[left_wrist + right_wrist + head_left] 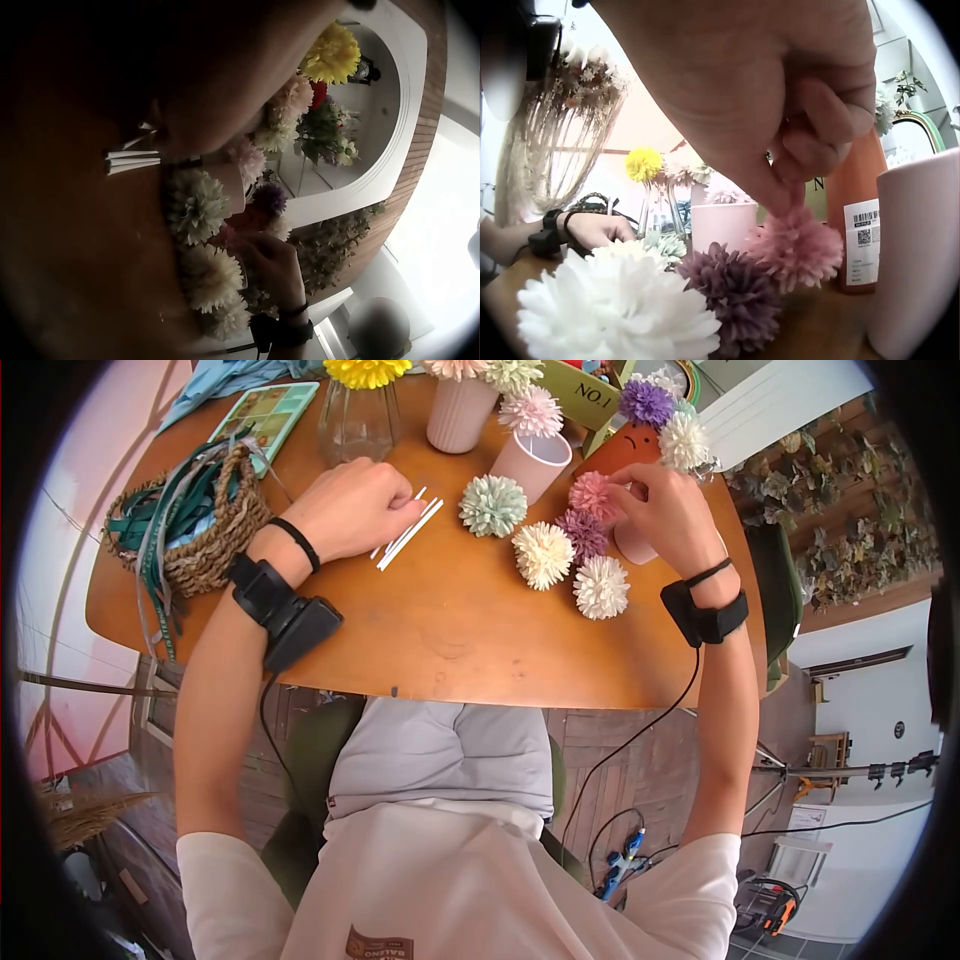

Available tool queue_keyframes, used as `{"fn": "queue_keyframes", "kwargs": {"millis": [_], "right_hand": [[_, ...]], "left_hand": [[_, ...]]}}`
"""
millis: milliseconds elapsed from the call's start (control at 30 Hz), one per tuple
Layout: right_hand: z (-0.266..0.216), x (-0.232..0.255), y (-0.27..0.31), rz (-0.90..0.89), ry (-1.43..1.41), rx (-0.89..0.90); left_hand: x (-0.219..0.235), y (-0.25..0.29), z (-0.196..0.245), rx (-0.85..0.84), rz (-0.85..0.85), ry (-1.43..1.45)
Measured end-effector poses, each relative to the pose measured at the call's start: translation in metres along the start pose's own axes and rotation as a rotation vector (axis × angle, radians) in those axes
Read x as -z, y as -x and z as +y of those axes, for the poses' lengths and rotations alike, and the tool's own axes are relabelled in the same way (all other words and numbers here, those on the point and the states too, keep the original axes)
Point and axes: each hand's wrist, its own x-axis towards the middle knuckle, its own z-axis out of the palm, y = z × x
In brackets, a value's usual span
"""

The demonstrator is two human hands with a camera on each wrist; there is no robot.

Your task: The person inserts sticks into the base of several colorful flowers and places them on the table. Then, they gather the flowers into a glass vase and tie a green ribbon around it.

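Note:
My right hand point(665, 510) pinches a pink artificial flower head point(799, 247) from above. Beside that bloom lie a purple flower head point(731, 300) and a white one point(619, 311). A cream flower head point(543, 556) and a pale green one point(492, 506) are also on the table. My left hand point(350, 510) rests on the table with its fingers loosely curled, right at several thin white sticks point(410, 535); its fingertips are hidden under the hand in the head view.
A wicker basket point(235, 540) of ribbons stands on the left, near a glass vase point(358, 425). Pale pink cups point(535, 465) and an orange container point(625, 452) stand toward the back. One pink cup point(919, 247) is close to my right hand. The table's front edge point(480, 705) faces my lap.

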Motion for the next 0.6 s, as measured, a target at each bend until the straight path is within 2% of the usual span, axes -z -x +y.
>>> {"fn": "queue_keyframes", "kwargs": {"millis": [100, 200, 400, 467, 500, 600], "right_hand": [[-0.005, 0.000, -0.003, -0.040, 0.013, -0.002], [-0.007, 0.006, -0.009, -0.023, 0.001, 0.035], [-0.025, 0.015, -0.043, 0.063, -0.072, 0.094], [-0.032, 0.010, -0.060, 0.155, -0.070, 0.144], [-0.036, 0.009, -0.066, 0.106, -0.057, 0.095], [-0.048, 0.004, -0.084, 0.096, -0.037, 0.150]], "left_hand": [[0.002, 0.001, 0.004, 0.003, 0.000, -0.042], [-0.003, 0.001, -0.002, -0.067, 0.054, -0.018], [0.002, 0.001, 0.006, 0.004, -0.005, -0.005], [0.002, 0.001, 0.006, -0.023, 0.035, 0.013], [0.002, 0.001, 0.005, -0.037, 0.056, 0.021], [0.000, 0.000, 0.004, -0.086, 0.133, 0.039]]}}
